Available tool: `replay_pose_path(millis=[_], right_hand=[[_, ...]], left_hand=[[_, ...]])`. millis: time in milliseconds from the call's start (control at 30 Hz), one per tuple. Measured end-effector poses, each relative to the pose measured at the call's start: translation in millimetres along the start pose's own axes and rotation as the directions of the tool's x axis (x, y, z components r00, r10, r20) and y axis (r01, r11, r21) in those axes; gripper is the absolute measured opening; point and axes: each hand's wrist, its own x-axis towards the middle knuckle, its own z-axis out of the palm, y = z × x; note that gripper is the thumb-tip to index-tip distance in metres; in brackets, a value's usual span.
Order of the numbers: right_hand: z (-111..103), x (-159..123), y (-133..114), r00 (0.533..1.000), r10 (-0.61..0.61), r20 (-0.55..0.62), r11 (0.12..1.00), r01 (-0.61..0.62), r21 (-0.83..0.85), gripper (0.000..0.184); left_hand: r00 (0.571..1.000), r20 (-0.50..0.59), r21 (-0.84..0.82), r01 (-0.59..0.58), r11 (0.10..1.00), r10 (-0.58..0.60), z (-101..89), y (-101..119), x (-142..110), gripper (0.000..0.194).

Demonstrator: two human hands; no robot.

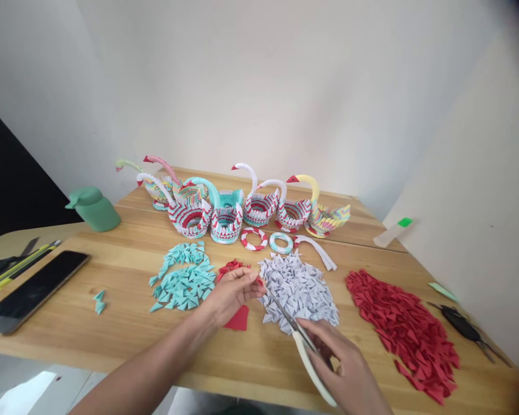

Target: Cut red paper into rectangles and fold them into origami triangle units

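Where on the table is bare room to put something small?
Bare wood shows between the phone and the blue-green pile, around a few loose pieces. A narrower strip lies between the white pile and the large red pile. The back, with swans and rings, is crowded; so is the middle, around the left hand, right hand and scissors.
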Motion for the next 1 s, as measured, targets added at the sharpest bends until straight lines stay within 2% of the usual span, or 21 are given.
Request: replay_pose_path(millis=[233, 567, 667, 800, 900, 1000], right_hand=[[1, 6, -6, 0.997, 0.044, 0.056, 0.998, -0.046, 0.039, 0.031], [4, 8, -5, 0.998, 0.039, 0.043, 0.997, -0.041, 0.062, 0.028], [10, 6, -5, 1.0, 0.0, 0.002, 1.0, 0.0, -0.019, 0.028], [22, 3, -7, 0.982, -0.15, -0.118, 0.961, 0.117, -0.249, 0.032], [28, 4, -9, 0.973, -0.2, -0.118, 0.924, 0.147, -0.354, 0.033], [29, 6, -10, 0.97, -0.217, -0.11, 0.914, 0.163, -0.371, 0.032]], left_hand=[[0.999, 0.045, -0.005, 0.027, 1.0, -0.027, -0.2, -2, -2, 0.027], [0.996, 0.089, 0.057, -0.018, 0.998, 0.013, 0.2, -3, -3, 0.025], [0.996, 0.069, 0.108, -0.055, 0.993, 0.048, 2.3, -4, -2, 0.029], [0.995, 0.02, 0.131, -0.098, 0.987, 0.096, 2.4, -7, 1, 0.03], [0.994, 0.002, 0.131, -0.108, 0.985, 0.109, 1.0, -8, 2, 0.03], [0.994, -0.013, 0.106, -0.11, 0.988, 0.112, 0.0, -6, 2, 0.03]])
